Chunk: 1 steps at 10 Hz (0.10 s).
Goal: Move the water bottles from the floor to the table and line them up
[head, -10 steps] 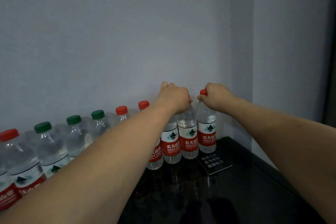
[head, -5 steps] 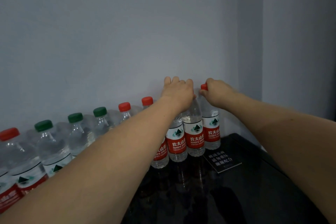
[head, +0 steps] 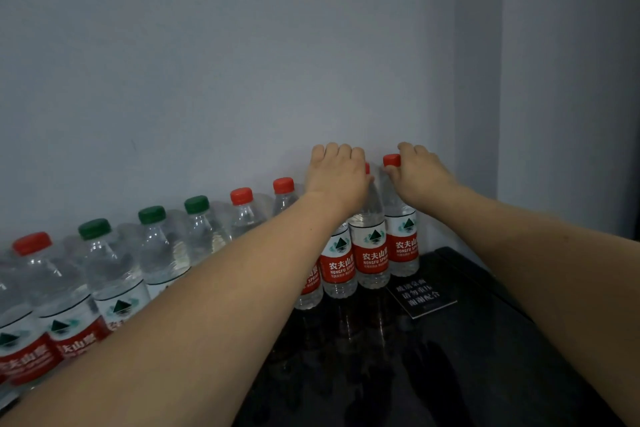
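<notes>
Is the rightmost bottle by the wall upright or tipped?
Upright: the rightmost bottle stands base-down on the table, red cap up, right hand gripping it.

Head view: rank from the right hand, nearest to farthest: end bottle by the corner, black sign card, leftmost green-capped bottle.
1. End bottle, at the row's right end: the right hand is on its red cap.
2. Black sign card, on the table below and in front of that bottle.
3. Leftmost green-capped bottle, far to the left along the wall.
</notes>
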### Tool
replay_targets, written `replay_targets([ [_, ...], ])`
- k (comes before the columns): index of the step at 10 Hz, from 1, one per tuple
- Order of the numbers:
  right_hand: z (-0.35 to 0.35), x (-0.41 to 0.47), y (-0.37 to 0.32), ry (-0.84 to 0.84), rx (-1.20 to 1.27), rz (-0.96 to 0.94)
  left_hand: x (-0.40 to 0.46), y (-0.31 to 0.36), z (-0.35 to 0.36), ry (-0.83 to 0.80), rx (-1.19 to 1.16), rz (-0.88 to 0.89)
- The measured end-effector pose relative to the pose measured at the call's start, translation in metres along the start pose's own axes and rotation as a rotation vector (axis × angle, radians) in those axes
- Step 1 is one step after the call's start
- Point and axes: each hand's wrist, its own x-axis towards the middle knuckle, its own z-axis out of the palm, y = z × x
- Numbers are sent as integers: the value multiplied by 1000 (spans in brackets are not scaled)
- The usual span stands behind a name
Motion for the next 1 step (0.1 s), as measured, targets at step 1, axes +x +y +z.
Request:
replay_targets([
  [1, -2, -15, -1, 157, 16, -55, -11, -6, -4, 43, -48, -29],
])
